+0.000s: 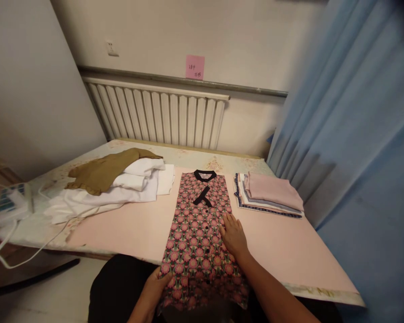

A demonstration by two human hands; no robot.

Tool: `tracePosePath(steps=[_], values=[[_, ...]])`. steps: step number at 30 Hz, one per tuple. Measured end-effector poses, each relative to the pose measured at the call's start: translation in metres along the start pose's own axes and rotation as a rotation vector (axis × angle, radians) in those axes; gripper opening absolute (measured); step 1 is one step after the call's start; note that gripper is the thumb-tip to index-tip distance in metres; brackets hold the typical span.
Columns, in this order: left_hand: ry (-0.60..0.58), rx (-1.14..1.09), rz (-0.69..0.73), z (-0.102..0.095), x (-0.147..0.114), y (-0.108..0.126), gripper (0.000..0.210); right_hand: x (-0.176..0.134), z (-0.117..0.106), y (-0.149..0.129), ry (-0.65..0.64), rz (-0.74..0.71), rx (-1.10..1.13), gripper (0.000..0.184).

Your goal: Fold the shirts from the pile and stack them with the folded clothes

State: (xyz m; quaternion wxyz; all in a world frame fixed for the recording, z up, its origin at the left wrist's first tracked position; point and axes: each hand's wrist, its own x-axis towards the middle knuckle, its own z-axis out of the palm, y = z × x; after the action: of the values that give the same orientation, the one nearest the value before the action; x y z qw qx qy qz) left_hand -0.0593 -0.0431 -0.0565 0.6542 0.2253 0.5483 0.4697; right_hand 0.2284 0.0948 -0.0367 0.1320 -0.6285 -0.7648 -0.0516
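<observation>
A pink floral blouse [195, 224] with a black collar, black neck tie and dark buttons lies front up on the table, folded narrow. Its collar points to the wall and its lower end hangs over the near edge toward my lap. My left hand [155, 285] pinches the blouse's left side near the hem, thumb on top. Flat on the right side of the blouse, about halfway down, rests my right hand [234, 235], fingers stretched out.
Left of the blouse lie loose white garments [134, 188] and an olive garment [111, 170]. A folded stack of clothes [272, 193] sits to the right. A power strip [13, 202] with cables is at far left. A blue curtain [350, 112] borders the right; a radiator [161, 112] stands behind.
</observation>
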Motion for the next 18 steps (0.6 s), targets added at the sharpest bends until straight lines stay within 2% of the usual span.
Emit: tracePosePath(steps=[9,18], values=[[-0.008,-0.01,0.025,0.0005,-0.0029,0.0025,0.051,0.0002,-0.0002,-0.0004,-0.008,0.009,0.006,0.052],[-0.1,0.001,0.067,0.001,-0.0072,0.0059,0.05,0.0,-0.0004,-0.0003,-0.005,0.001,-0.003,0.053]])
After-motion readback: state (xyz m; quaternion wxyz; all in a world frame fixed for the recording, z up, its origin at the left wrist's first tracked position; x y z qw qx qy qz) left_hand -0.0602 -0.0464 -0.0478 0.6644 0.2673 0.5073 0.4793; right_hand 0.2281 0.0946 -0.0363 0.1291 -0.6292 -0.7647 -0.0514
